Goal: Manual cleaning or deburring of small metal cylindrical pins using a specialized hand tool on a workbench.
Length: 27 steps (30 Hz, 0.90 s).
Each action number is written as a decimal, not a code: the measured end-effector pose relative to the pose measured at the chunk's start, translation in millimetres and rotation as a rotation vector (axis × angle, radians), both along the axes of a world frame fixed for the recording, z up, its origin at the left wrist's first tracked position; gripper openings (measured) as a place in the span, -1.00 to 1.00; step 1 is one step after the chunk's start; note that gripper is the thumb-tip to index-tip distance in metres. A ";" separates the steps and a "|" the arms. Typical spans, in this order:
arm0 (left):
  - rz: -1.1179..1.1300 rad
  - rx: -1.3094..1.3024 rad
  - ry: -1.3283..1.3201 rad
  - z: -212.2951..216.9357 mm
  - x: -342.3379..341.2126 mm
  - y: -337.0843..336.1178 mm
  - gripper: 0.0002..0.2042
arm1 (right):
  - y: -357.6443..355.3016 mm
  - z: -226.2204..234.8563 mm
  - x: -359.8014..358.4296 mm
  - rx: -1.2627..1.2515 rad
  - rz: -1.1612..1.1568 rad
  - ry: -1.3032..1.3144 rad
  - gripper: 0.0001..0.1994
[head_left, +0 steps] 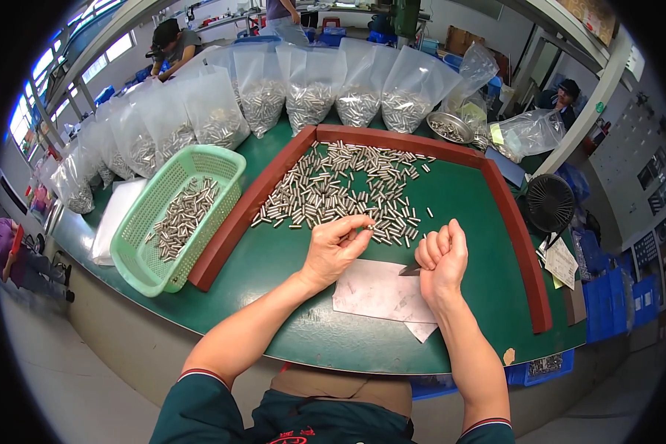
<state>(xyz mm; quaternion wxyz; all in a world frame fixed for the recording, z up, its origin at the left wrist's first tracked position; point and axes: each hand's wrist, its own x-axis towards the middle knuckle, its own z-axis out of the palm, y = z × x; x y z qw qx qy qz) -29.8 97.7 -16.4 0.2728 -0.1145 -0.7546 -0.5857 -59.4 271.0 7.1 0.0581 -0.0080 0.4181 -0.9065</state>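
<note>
My left hand pinches a small metal cylinder between thumb and fingertips, above the near edge of a spread of similar cylinders. My right hand is closed in a fist around a knife; its dark pointed blade sticks out toward the left, and the handle is hidden in the palm. Beneath the blade lies a smudged whitish sheet on the green tabletop. To the left, a light green plastic basket holds more of these cylinders.
Reddish-brown wooden bars border the loose cylinders on three sides. Clear plastic bags full of cylinders line the back and left. A metal bowl and a black fan stand at right. Other people are in the background.
</note>
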 end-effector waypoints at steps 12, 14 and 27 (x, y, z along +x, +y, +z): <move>-0.009 -0.005 -0.016 -3.6 0.7 -0.5 -0.86 | -2.4 -3.3 0.1 0.000 0.000 0.000 -0.58; -0.073 -0.044 -0.094 3.0 6.3 1.2 -0.90 | 0.0 -3.3 2.3 -0.003 -0.003 0.005 -0.58; -0.332 -0.551 -0.538 21.2 20.1 4.1 -0.87 | -13.4 -5.0 19.1 -0.129 0.201 0.131 -0.55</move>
